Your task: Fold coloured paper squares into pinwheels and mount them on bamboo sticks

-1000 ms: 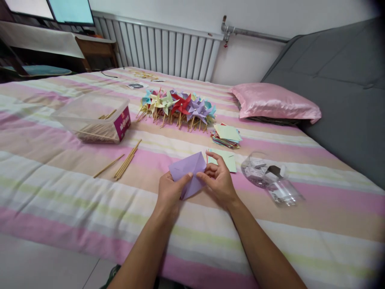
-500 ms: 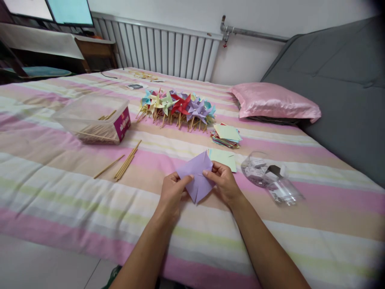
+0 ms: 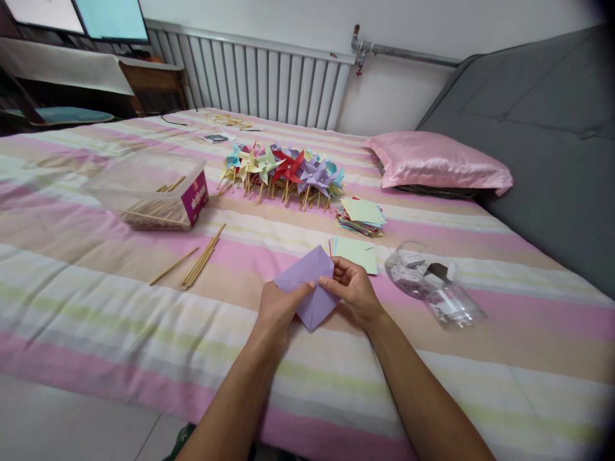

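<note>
A square of purple paper [image 3: 307, 272] with slits cut in from its corners is held over the striped bedspread. My left hand [image 3: 281, 304] grips its left side, thumb on top near the centre and fingers underneath. On the right edge my right hand [image 3: 353, 288] pinches the paper, its thumb close to the left thumb at the middle. Just behind the right hand lie pale green paper squares [image 3: 358, 255], the top one with a slit. Farther back is a stack of coloured paper squares [image 3: 362, 214].
Finished paper pinwheels [image 3: 288, 168] on sticks stand in a cluster behind. To the left are a clear plastic box [image 3: 144, 192] of sticks and several loose sticks [image 3: 204, 259]. Clear plastic containers [image 3: 432, 282] lie to the right. A pink pillow [image 3: 439, 160] rests by the grey headboard [image 3: 533, 109].
The purple paper has shifted slightly left and turned a little. Both thumbs have moved closer together near its centre. The other things have stayed in place.
</note>
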Demonstrator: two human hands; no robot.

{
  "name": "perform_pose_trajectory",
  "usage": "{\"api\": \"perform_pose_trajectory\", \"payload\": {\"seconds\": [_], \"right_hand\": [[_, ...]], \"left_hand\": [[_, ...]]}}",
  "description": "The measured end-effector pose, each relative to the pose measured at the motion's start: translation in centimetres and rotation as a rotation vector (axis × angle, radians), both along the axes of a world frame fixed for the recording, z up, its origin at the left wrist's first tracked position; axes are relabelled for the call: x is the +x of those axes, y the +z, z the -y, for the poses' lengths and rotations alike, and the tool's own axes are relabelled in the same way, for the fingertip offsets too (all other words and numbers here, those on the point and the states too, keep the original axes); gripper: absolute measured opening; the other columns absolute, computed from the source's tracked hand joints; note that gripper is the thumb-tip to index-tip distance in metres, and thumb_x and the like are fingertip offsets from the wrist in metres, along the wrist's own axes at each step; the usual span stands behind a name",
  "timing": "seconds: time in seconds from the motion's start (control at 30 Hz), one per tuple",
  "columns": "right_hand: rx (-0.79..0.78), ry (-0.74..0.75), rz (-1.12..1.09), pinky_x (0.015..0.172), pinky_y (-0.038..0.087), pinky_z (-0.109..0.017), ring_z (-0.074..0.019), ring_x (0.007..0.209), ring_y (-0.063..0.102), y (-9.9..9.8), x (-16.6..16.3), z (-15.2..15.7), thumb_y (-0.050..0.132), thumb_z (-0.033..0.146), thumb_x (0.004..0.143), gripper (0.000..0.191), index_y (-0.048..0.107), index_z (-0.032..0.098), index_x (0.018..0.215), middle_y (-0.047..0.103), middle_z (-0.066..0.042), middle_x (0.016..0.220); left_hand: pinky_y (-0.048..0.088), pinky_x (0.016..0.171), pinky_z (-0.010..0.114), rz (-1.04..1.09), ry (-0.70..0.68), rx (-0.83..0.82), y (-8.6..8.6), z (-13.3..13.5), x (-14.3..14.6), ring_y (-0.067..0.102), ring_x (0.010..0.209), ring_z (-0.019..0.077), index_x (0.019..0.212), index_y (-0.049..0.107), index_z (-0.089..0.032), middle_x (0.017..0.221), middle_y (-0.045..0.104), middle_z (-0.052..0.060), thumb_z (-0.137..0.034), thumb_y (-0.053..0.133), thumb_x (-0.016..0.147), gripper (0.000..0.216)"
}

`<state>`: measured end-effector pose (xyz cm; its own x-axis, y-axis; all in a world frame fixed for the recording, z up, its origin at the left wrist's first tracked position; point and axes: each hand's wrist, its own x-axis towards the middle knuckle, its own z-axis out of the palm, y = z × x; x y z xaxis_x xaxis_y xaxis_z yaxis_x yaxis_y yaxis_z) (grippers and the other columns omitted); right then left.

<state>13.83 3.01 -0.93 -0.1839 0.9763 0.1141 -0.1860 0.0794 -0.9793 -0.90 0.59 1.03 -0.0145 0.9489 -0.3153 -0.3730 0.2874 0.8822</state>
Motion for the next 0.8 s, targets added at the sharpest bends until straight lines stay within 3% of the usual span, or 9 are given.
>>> {"api": "perform_pose_trajectory", "payload": {"seconds": [0.17,0.37,0.5,0.6,0.7,0.8], "right_hand": [[0.011,-0.021,0.002,0.068,0.05,-0.026,-0.0155,0.075,0.063,0.0,0.1,0.0,0.077,0.035,0.068,0.033,0.065,0.019,0.094,0.068,-0.003,0.084],[0.024,-0.154,-0.01,0.055,0.046,-0.021,-0.0101,0.059,0.055,-0.2,0.2,-0.3,0.075,0.032,0.069,0.034,0.063,0.02,0.098,0.058,0.002,0.069],[0.217,-0.34,0.019,0.062,0.05,-0.025,-0.0109,0.065,0.058,0.1,0.2,-0.3,0.07,0.029,0.075,0.029,0.062,0.02,0.101,0.06,0.001,0.078],[0.369,-0.435,0.119,0.055,0.047,-0.023,-0.01,0.057,0.057,0.5,0.4,0.3,0.064,0.022,0.078,0.021,0.063,0.021,0.099,0.058,0.003,0.067],[0.438,-0.361,0.226,0.048,0.044,-0.021,-0.01,0.05,0.056,0.7,0.4,1.1,0.06,0.014,0.079,0.02,0.065,0.021,0.097,0.057,0.005,0.057],[0.439,-0.126,0.329,0.048,0.047,-0.022,-0.0116,0.052,0.061,0.6,-0.1,1.5,0.057,0.009,0.076,0.03,0.067,0.021,0.102,0.064,0.003,0.06]], "left_hand": [[0.051,0.065,0.029,0.024,0.01,0.006,-0.2,0.0,0.0,0.064,0.071,0.02,0.087,0.072,-0.007,0.085,0.072,0.012,-0.024,0.082,0.056,0.037],[0.052,0.067,0.031,0.04,-0.007,-0.014,-0.6,-0.2,0.1,0.065,0.074,0.0221,0.088,0.071,-0.006,0.089,0.073,0.015,-0.022,0.082,0.054,0.039],[0.05,0.058,0.027,0.035,0.117,-0.052,-0.1,-0.2,0.0,0.063,0.063,0.0173,0.083,0.07,-0.006,0.077,0.071,0.01,-0.02,0.081,0.054,0.033],[0.05,0.055,0.024,0.104,0.249,-0.073,0.4,-0.6,-0.5,0.062,0.062,0.0152,0.083,0.069,-0.008,0.075,0.07,0.007,-0.015,0.08,0.055,0.03],[0.051,0.057,0.022,0.181,0.34,-0.065,0.6,-1.1,-1.2,0.063,0.066,0.0141,0.085,0.069,-0.008,0.081,0.071,0.007,-0.011,0.077,0.058,0.028],[0.052,0.06,0.022,0.24,0.356,-0.064,0.5,-1.5,-1.8,0.064,0.069,0.0145,0.086,0.069,-0.007,0.085,0.071,0.009,-0.009,0.073,0.063,0.023]]}}
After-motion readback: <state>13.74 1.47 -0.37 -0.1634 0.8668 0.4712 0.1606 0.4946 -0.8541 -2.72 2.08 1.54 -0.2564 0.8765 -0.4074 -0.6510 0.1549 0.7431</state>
